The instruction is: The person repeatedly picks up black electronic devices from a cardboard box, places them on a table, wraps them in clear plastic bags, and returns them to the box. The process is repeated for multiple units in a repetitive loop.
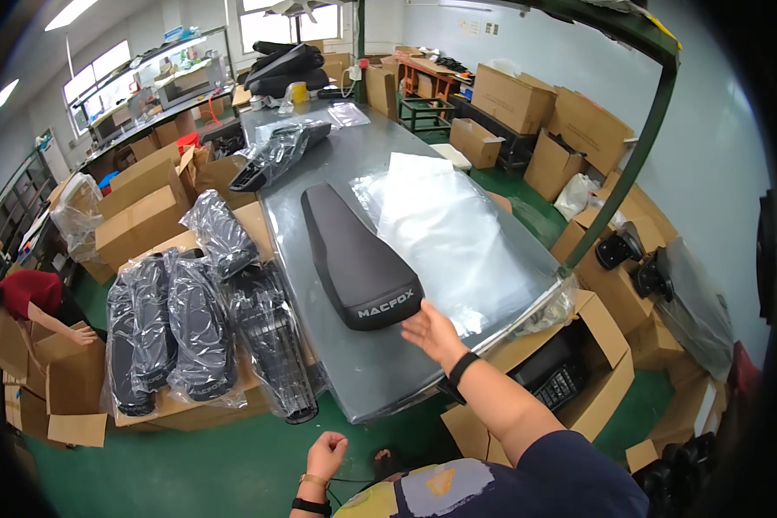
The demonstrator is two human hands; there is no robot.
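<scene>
A long black motorbike-type seat with white lettering across its near end lies on the grey metal-topped table. My right hand is at the seat's near right corner, fingers extended and apart, the fingertips at its edge; whether they press on it I cannot tell. Low in front of my body, away from the table, my left hand has its fingers curled in with nothing visible in them. Right of the seat is a stack of clear and white plastic bags. A plastic-wrapped black seat lies farther back on the table.
Several bagged seats rest on cardboard to the left. An open carton with black parts stands by the table's right corner. A green metal post rises at the right edge. At far left, another person bends over cartons.
</scene>
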